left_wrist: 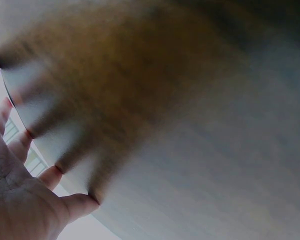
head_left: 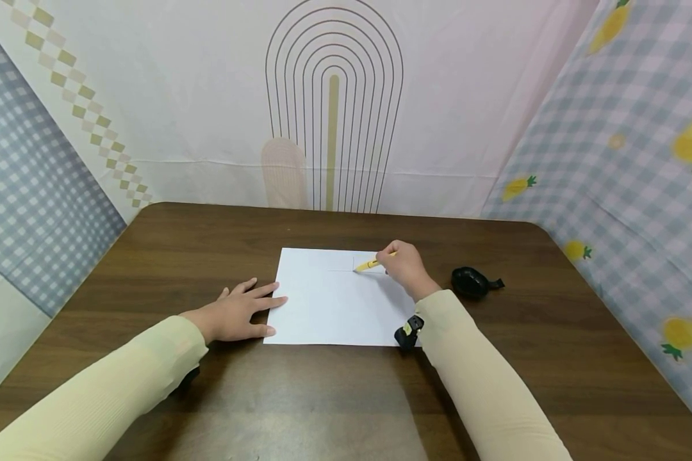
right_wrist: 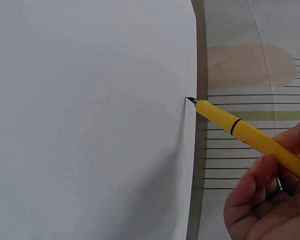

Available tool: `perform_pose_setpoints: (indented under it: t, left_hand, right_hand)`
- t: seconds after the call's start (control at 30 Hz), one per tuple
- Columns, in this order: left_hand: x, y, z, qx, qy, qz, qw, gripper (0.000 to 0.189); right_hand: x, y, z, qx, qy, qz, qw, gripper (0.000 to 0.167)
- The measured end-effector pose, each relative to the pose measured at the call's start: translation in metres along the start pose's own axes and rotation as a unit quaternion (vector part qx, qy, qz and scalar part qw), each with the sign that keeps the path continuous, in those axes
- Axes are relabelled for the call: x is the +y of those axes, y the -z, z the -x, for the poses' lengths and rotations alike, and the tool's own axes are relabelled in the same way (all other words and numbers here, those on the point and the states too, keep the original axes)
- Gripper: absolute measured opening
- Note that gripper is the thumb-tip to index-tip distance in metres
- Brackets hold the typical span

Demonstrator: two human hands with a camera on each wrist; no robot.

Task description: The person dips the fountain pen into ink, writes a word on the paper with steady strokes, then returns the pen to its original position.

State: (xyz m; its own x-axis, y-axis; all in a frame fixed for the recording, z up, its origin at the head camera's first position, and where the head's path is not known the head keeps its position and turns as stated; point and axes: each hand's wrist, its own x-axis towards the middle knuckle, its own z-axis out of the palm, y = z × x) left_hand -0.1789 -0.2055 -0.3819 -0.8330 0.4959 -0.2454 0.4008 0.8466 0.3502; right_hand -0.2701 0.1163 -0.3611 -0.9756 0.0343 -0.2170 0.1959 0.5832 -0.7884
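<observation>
A white sheet of paper (head_left: pixel 329 307) lies on the brown table. My right hand (head_left: pixel 405 264) pinches a yellow fountain pen (right_wrist: pixel 240 131) between thumb and fingers. Its dark nib touches the sheet in the upper right part, where two thin lines cross: a long one running sideways and a short one running away from me. My left hand (head_left: pixel 236 315) rests with spread fingers, its fingertips on or beside the sheet's left edge. In the left wrist view, this hand's palm (left_wrist: pixel 20 200) and fingertips show against the tabletop.
A glossy black rounded object (head_left: pixel 471 283) with a short tab lies on the table (head_left: pixel 300 397) to the right of the sheet. A patterned cloth (head_left: pixel 207 96) hangs behind the table, and a checked cloth (head_left: pixel 628 192) with yellow fruit hangs at the right.
</observation>
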Motion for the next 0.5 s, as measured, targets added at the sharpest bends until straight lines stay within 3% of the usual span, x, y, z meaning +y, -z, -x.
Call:
perform_pose_setpoints:
  t: [0.5]
  left_hand:
    - [0.0002, 0.0, -0.0005, -0.001, 0.0, 0.005, 1.0, 0.064]
  right_hand:
    - [0.0019, 0.0006, 0.0037, 0.005, 0.004, 0.002, 1.0, 0.015]
